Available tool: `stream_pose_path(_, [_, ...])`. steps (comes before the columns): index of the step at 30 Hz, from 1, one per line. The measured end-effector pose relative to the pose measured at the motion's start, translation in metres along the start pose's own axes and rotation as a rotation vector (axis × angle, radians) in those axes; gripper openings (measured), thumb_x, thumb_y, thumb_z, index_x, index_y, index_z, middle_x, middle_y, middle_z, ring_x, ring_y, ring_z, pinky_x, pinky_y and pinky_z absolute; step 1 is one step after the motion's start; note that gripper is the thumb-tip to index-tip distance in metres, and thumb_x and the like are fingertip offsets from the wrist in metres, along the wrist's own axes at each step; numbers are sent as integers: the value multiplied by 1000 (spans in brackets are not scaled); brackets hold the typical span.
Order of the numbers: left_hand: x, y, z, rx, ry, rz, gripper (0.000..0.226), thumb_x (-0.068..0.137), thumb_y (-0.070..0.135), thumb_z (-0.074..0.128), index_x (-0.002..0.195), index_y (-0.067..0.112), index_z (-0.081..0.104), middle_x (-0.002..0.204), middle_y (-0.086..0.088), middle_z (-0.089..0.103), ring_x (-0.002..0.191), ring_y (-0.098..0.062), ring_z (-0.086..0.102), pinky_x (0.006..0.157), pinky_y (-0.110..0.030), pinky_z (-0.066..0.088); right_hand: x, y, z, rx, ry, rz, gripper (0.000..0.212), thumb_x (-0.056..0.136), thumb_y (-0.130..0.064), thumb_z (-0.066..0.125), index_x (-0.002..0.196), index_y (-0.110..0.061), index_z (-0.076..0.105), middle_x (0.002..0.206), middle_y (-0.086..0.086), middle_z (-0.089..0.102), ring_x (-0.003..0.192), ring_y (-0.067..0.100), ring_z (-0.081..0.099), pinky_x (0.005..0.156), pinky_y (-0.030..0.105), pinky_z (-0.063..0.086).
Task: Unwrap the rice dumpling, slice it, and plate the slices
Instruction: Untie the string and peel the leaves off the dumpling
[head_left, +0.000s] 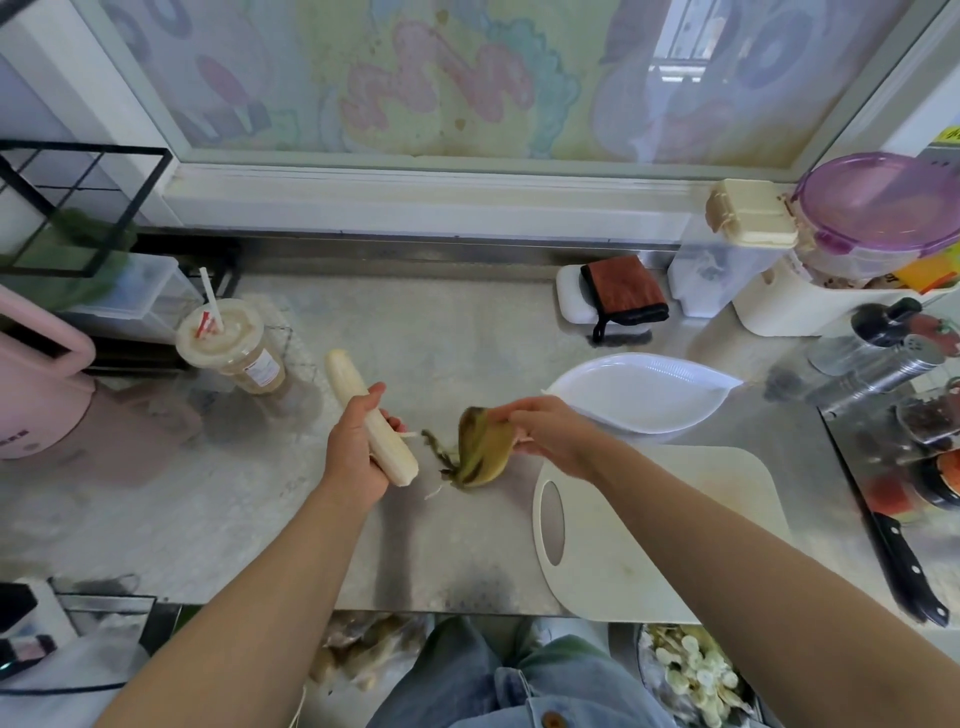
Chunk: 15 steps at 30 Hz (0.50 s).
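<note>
My left hand (358, 444) grips a long, pale, bare rice dumpling (347, 378) around its lower half, held above the steel counter. To its right, my right hand (545, 423) pinches a crumpled green-brown leaf wrapper (475, 441) with white string trailing from it. A white leaf-shaped plate (644, 392) lies behind my right hand. A white cutting board (649, 530) sits at the counter's front right, under my right forearm. A black-handled knife (906, 566) lies to the right of the board.
A lidded drink cup with a straw (231, 340) stands at the left. A pink appliance (36, 379) is at the far left. Containers, a purple-lidded box (878, 208) and spice jars (883, 353) crowd the right. A folded cloth (623, 291) lies at the back.
</note>
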<state>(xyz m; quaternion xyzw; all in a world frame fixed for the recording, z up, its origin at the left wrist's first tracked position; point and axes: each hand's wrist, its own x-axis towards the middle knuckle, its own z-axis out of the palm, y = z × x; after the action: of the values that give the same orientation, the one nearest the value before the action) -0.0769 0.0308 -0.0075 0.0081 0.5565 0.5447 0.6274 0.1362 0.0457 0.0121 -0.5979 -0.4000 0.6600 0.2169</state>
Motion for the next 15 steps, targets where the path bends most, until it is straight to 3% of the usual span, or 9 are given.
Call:
stream_pose_path(3, [-4, -4, -1, 44, -64, -26, 34, 84, 17, 61, 117, 15, 65, 71, 0, 45, 64, -13, 50, 67, -28, 46, 2, 24, 4, 68, -10, 27, 22, 91, 0, 49, 104, -2, 66, 101, 15, 62, 91, 21, 60, 81, 27, 55])
stream_pose_path(8, [-7, -9, 4, -39, -92, -45, 33, 86, 18, 56, 117, 14, 65, 71, 0, 46, 62, -12, 50, 68, -27, 47, 1, -1, 6, 148, -117, -129, 18, 90, 4, 54, 93, -8, 66, 83, 5, 63, 71, 12, 58, 63, 20, 49])
stream_pose_path(10, [-6, -6, 3, -96, -81, -17, 32, 87, 18, 53, 117, 13, 64, 70, 1, 46, 60, -11, 50, 66, -26, 47, -1, -13, 4, 195, -219, -163, 20, 89, 6, 52, 89, -10, 64, 79, 2, 61, 69, 12, 55, 64, 21, 45])
stream_pose_path(13, [-2, 0, -4, -177, -87, 2, 34, 86, 18, 51, 117, 11, 64, 69, 0, 46, 61, -11, 49, 66, -24, 47, -5, -21, -3, 413, -462, -132, 18, 88, 4, 53, 92, -12, 60, 81, 2, 61, 72, 14, 58, 65, 22, 51])
stream_pose_path(15, [0, 4, -8, -219, -99, -8, 34, 85, 17, 50, 115, 9, 64, 69, 0, 46, 61, -11, 47, 63, -22, 47, -3, -17, -7, 490, -506, -91, 23, 88, 2, 54, 100, -16, 59, 87, 5, 61, 77, 18, 58, 67, 24, 54])
